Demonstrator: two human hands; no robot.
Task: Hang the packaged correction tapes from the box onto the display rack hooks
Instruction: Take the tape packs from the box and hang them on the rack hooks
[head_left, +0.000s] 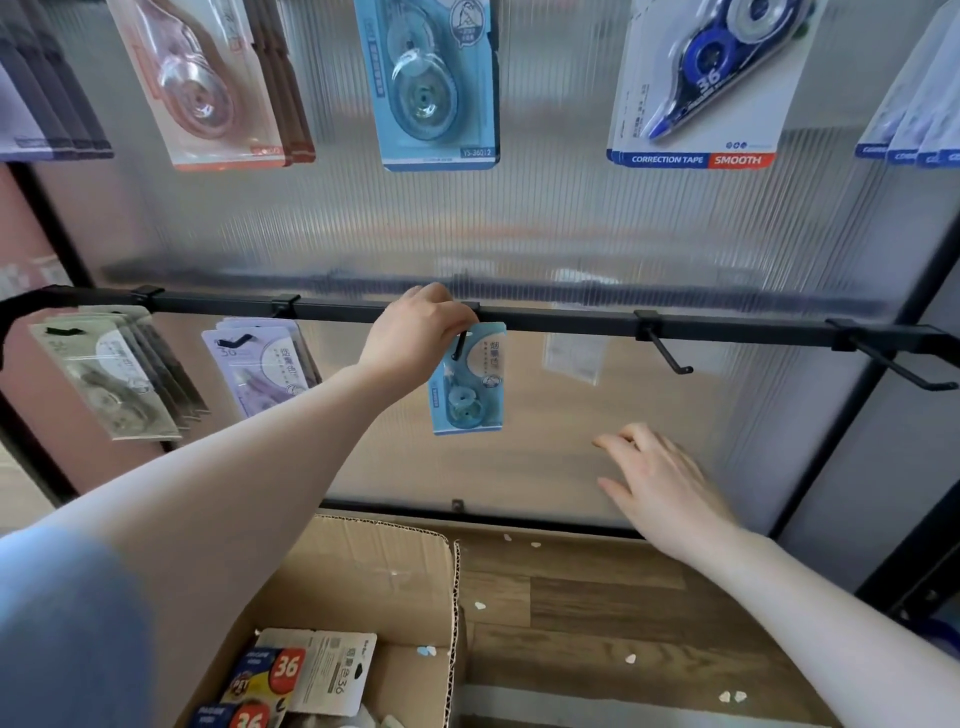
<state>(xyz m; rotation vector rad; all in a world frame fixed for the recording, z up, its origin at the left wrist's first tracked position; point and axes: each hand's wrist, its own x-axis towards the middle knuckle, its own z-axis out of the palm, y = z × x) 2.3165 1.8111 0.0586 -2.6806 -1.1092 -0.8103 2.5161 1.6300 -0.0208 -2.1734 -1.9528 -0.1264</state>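
Note:
A light-blue packaged correction tape hangs at the middle hook of the black rack bar. My left hand pinches the top left corner of that package, right at the hook. My right hand hovers lower right with fingers spread and holds nothing. The open cardboard box stands on the floor below, with several packaged tapes inside.
Green and lilac packages hang on the hooks to the left. Two bare hooks stick out on the right. An upper row holds pink, blue and white packages. Black frame posts stand at both sides.

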